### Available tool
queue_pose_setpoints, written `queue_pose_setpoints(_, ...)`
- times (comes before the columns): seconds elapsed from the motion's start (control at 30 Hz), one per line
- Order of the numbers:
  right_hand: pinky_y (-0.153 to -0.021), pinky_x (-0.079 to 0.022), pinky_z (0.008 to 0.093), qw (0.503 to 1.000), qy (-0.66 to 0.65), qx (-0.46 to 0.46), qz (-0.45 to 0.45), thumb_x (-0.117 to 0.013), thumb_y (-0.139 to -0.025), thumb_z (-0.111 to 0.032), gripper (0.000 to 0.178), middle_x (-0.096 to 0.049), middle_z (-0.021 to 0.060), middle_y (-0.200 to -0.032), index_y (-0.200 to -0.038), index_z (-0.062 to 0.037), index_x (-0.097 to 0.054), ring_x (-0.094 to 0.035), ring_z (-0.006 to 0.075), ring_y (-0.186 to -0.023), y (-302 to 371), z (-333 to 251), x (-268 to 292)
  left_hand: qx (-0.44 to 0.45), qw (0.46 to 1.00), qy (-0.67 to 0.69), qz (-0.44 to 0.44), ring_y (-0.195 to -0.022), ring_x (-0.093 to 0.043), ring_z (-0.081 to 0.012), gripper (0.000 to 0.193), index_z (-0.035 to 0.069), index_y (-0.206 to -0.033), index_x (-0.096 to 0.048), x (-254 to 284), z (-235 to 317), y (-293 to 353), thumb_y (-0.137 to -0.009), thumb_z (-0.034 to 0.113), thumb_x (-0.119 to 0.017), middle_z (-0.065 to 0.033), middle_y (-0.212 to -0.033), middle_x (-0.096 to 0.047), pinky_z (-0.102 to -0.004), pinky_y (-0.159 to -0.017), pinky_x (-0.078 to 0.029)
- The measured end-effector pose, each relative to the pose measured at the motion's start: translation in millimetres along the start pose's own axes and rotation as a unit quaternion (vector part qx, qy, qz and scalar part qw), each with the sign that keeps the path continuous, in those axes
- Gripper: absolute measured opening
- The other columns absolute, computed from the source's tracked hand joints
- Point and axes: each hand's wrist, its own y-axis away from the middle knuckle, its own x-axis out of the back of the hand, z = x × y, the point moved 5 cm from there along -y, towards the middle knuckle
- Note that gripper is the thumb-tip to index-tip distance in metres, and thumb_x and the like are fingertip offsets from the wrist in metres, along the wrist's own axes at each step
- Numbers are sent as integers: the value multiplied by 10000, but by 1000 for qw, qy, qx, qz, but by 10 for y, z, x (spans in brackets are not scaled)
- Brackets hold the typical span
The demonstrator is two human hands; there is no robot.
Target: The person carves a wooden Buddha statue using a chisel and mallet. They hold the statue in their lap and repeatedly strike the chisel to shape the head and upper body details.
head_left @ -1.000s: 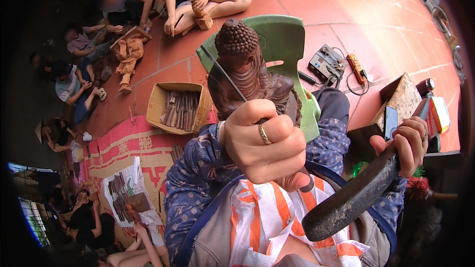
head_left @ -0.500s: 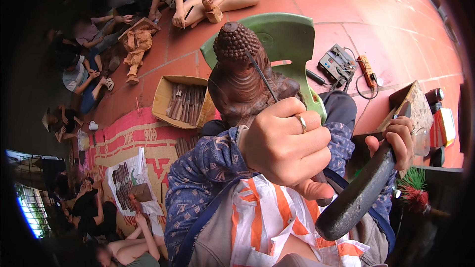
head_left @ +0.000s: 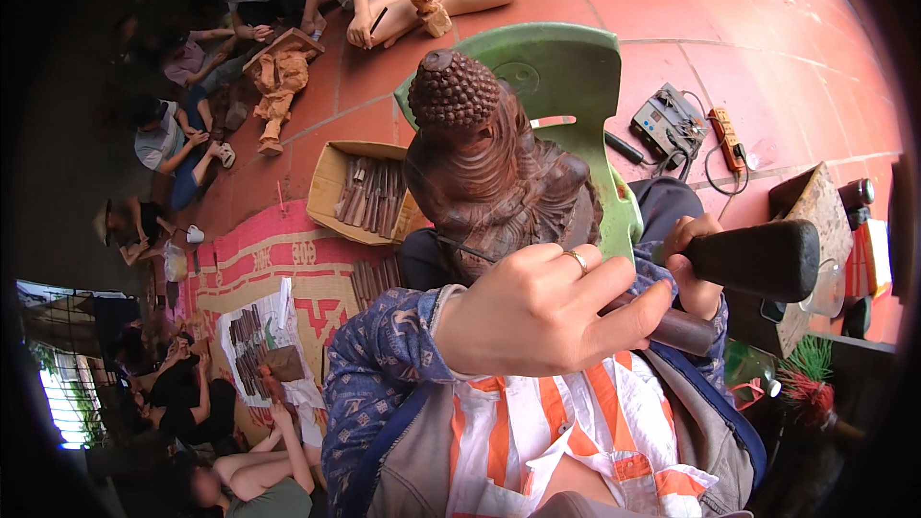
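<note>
A dark brown carved wooden seated figure [head_left: 508,173] with a knobbed head stands upright on the green plastic chair [head_left: 600,67] in front of me. My left hand [head_left: 537,317] is closed round a chisel [head_left: 683,331]. Its brown handle sticks out to the right, and a thin dark blade shows left of the knuckles, by the figure's lower part; whether the tip touches the wood I cannot tell. My right hand [head_left: 696,269] grips a dark, club-like mallet [head_left: 763,259], its thick end pointing right, close to the chisel's handle end but apart from it.
Left of the figure, a cardboard box [head_left: 331,216] holds several chisels; more tools lie on paper [head_left: 288,302] over a patterned mat [head_left: 278,254]. A grey electric device [head_left: 669,125] and orange power strip [head_left: 727,137] lie right. People sit at far left, near a reddish carving [head_left: 281,86].
My left hand has swung the chisel blade from the figure's upper front down to its lower left. My right hand has moved up and left, turning the mallet to lie nearly level.
</note>
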Motion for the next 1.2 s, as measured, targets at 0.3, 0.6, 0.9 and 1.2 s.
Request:
queue_pose_setpoints(0.3, -496, -343, 246, 963, 56, -262, 27, -754, -749, -37, 202, -509, -33, -588, -696, -26, -560, -447, 55, -540, 78, 373, -163, 260, 962, -15, 78, -608, -612, -188, 767, 7, -1287, -468, 321, -598, 445, -705, 356, -824, -91, -919, -653, -313, -540, -515)
queue_pose_setpoints(0.6, -484, -361, 239, 961, 55, -272, 20, -752, -777, -76, 203, -524, -31, -606, -723, -34, -561, -468, 51, -528, 68, 512, -89, 364, 891, 40, 267, -618, -528, -65, 573, 19, -1219, -441, 625, -784, 733, -796, 171, -797, -28, -748, -585, -184, -541, -398)
queue_pose_setpoints(0.9, -482, -398, 220, 965, 88, -246, 22, -673, -863, -97, 360, -522, 6, -757, -1139, 7, -466, -477, 65, -549, 127, 914, -274, 141, 987, 73, 0, -588, -579, -186, 465, 42, -1140, -619, 334, -482, 415, -707, 66, -785, -52, -779, -598, -288, -502, -479)
queue_pose_setpoints(1.2, -776, -458, 257, 983, 15, -178, 47, -703, -860, -147, 402, -586, 18, -949, -1196, -31, -514, -552, 101, -876, 222, 909, -82, 57, 996, 68, 33, -600, -572, -154, 411, 75, -1122, -617, 117, -367, 79, -774, 264, -726, -31, -780, -510, -287, -510, -461)
